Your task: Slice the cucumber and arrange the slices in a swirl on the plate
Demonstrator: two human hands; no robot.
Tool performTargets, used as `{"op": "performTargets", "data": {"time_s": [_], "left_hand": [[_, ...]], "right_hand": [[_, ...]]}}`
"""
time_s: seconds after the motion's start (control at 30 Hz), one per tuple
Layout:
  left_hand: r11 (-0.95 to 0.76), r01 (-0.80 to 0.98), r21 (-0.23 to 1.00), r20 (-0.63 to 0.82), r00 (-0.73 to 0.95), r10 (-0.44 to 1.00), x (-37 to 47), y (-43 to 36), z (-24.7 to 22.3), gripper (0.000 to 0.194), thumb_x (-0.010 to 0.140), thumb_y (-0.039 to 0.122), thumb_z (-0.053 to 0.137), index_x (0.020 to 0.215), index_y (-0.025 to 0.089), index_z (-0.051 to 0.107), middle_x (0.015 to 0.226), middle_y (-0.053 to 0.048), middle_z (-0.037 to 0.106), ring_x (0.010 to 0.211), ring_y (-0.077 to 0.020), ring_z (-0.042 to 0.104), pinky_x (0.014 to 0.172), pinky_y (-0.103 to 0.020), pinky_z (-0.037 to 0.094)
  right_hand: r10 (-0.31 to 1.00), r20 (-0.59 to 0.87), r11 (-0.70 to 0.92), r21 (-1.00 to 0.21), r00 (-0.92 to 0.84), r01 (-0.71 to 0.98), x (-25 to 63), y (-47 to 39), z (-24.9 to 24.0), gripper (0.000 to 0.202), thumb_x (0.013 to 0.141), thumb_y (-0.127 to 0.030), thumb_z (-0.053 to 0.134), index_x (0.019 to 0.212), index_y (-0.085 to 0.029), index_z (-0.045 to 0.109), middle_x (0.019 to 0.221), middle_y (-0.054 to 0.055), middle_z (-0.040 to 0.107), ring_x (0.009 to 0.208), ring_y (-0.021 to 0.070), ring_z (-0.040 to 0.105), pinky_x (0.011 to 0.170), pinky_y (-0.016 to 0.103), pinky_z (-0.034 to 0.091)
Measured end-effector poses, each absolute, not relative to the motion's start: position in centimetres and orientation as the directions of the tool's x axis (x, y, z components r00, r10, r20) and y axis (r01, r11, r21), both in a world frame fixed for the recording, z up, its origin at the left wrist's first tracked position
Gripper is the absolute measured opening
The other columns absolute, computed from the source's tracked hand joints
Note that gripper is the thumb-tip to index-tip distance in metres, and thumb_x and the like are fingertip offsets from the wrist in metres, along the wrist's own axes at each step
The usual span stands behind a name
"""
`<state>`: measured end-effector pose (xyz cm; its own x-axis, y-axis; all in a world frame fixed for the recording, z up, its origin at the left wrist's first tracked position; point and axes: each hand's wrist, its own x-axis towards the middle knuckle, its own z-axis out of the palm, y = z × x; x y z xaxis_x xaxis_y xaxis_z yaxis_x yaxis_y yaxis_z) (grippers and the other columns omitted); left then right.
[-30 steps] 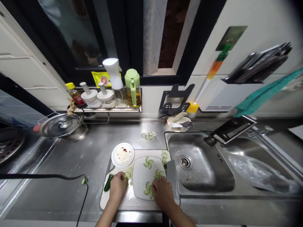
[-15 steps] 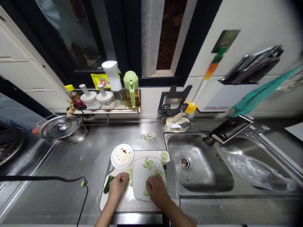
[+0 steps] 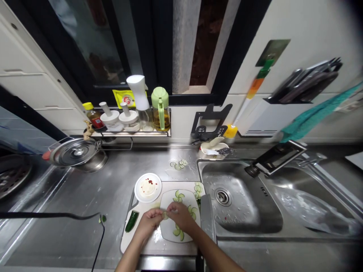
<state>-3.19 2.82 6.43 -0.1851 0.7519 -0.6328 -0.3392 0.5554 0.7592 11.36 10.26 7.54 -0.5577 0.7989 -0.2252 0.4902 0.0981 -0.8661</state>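
Note:
Over the left part of a white square plate (image 3: pixel 167 234), my left hand (image 3: pixel 150 223) and my right hand (image 3: pixel 181 217) meet, both with fingers pinched on a thin cucumber slice (image 3: pixel 165 215). Cut cucumber slices lie in small fans on the plate: one at the top (image 3: pixel 178 196), one at the right (image 3: pixel 192 212) and one at the bottom (image 3: pixel 178 232). The plate rests on a cutting board (image 3: pixel 133 247). A dark green cucumber piece (image 3: pixel 132 221) lies on the board left of my left hand.
A round white dish (image 3: pixel 148 187) with red bits sits at the board's upper left. A knife with a broad grey blade (image 3: pixel 208 217) lies along the right edge. More slices (image 3: pixel 178 164) are behind the board. The sink (image 3: pixel 241 196) is on the right.
My right hand has moved up and left off the plate's lower slices, and my left hand has moved right to meet it. The cucumber piece is more exposed. The view has shifted slightly.

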Motion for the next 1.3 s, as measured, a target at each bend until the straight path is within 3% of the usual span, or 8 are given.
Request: {"op": "performTargets", "data": {"time_s": [0.17,0.3,0.4,0.53,0.73,0.93,1.07,1.3], "left_hand": [[0.575,-0.566,0.591,-0.736,-0.087,0.671,-2.5,3.1,6.3,0.045,0.055,0.048,0.081,0.073,0.014,0.058,0.053,0.007,0.051,0.042,-0.0004,0.036,0.041,-0.014,0.019],[0.645,-0.664,0.378,-0.838,0.052,0.544,-1.7,3.4,6.6,0.039,0.071,0.049,0.071,0.082,0.015,0.055,0.056,0.005,0.056,0.038,-0.0010,0.040,0.038,-0.012,0.022],[0.660,-0.692,0.294,-0.858,0.114,0.501,-1.2,3.6,6.8,0.032,0.079,0.044,0.066,0.085,0.014,0.055,0.059,0.002,0.060,0.038,-0.0022,0.046,0.036,-0.012,0.027],[0.602,-0.741,0.298,-0.811,0.135,0.569,-1.0,3.7,6.6,0.019,0.075,0.022,0.072,0.086,0.014,0.059,0.055,0.005,0.056,0.041,-0.0015,0.049,0.039,-0.010,0.034],[0.557,-0.721,0.412,-0.785,0.029,0.618,-1.8,3.7,5.6,0.033,0.063,0.012,0.079,0.093,0.013,0.066,0.061,0.003,0.061,0.043,-0.0012,0.051,0.041,-0.011,0.034],[0.568,-0.511,0.645,-0.722,-0.164,0.673,-2.3,3.5,4.7,0.029,0.055,0.024,0.077,0.079,0.014,0.066,0.050,0.007,0.054,0.039,-0.0026,0.040,0.039,-0.015,0.019],[0.544,-0.216,0.811,-0.585,-0.289,0.758,-2.5,3.4,4.0,0.018,0.055,0.027,0.069,0.068,0.015,0.064,0.049,0.007,0.052,0.045,-0.0054,0.042,0.048,-0.018,0.029],[0.519,0.333,0.787,-0.377,-0.405,0.833,-2.7,3.0,4.3,0.014,0.070,0.028,0.056,0.070,0.018,0.067,0.063,0.002,0.062,0.064,-0.0126,0.056,0.064,-0.021,0.040]], "right_hand": [[0.781,-0.225,0.115,-0.865,-0.583,0.488,11.9,10.9,8.8,0.009,0.074,-0.018,0.056,0.068,-0.019,0.062,0.068,-0.002,0.063,0.069,0.0129,0.056,0.067,0.024,0.040],[0.749,-0.224,0.136,-0.870,-0.624,0.475,12.1,11.3,9.6,0.009,0.073,-0.017,0.057,0.067,-0.020,0.062,0.067,-0.003,0.063,0.069,0.0126,0.055,0.068,0.024,0.040],[0.706,-0.220,0.151,-0.882,-0.673,0.446,12.4,11.5,10.1,0.009,0.073,-0.016,0.057,0.067,-0.020,0.063,0.069,-0.003,0.064,0.070,0.0125,0.055,0.068,0.023,0.040],[0.677,-0.229,0.155,-0.885,-0.699,0.440,12.8,11.7,10.4,0.008,0.072,-0.016,0.058,0.068,-0.020,0.065,0.070,-0.003,0.065,0.070,0.0129,0.056,0.067,0.023,0.040],[0.697,-0.275,0.144,-0.851,-0.662,0.505,13.4,12.1,10.0,0.009,0.071,-0.016,0.056,0.069,-0.019,0.065,0.065,-0.003,0.062,0.065,0.0122,0.054,0.061,0.022,0.039],[0.712,-0.334,0.170,-0.771,-0.618,0.613,13.3,12.4,8.6,0.010,0.072,-0.016,0.056,0.069,-0.019,0.065,0.064,-0.003,0.062,0.063,0.0123,0.055,0.061,0.023,0.038],[0.733,-0.375,0.199,-0.678,-0.567,0.707,12.8,12.4,8.1,0.008,0.073,-0.018,0.057,0.071,-0.020,0.065,0.069,-0.002,0.064,0.069,0.0141,0.056,0.063,0.024,0.036],[0.783,-0.398,0.263,-0.486,-0.479,0.834,11.1,12.0,7.7,0.007,0.076,-0.020,0.057,0.078,-0.022,0.063,0.079,0.001,0.066,0.086,0.0205,0.055,0.068,0.030,0.030]]}}
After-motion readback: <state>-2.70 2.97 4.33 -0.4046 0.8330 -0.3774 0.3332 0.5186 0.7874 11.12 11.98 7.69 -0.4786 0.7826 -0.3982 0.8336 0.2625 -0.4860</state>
